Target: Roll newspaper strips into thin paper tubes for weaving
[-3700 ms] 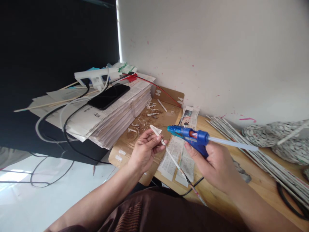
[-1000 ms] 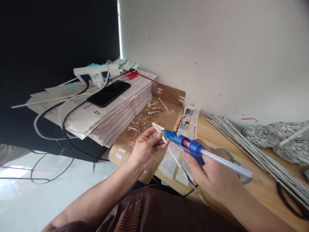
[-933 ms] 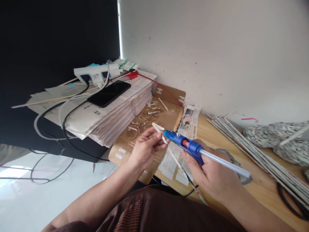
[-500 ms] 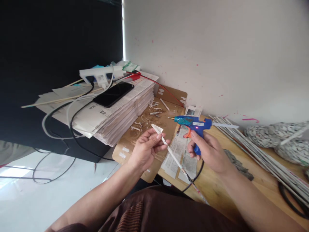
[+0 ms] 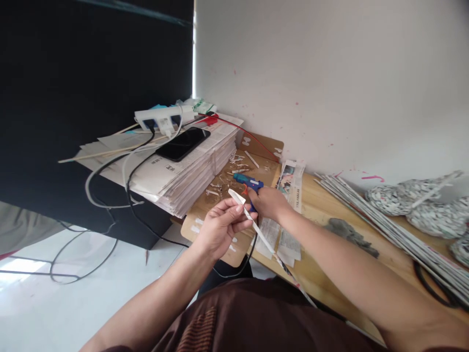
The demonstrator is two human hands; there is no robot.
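The left hand is near the centre of the frame, its thumb and fingers pinched together. The right hand is a little higher and to the right, its fingers curled closed. Both forearms are bare and come from the lower corners.

The left hand pinches a rolled paper strip near its folded white tip, and the strip slants down toward the lap. The right hand grips a blue glue gun over the cardboard, its nozzle pointing toward the paper stack. A black phone and a white power strip lie on that stack. Thin paper rolls lie on the wooden tabletop, along the wall.
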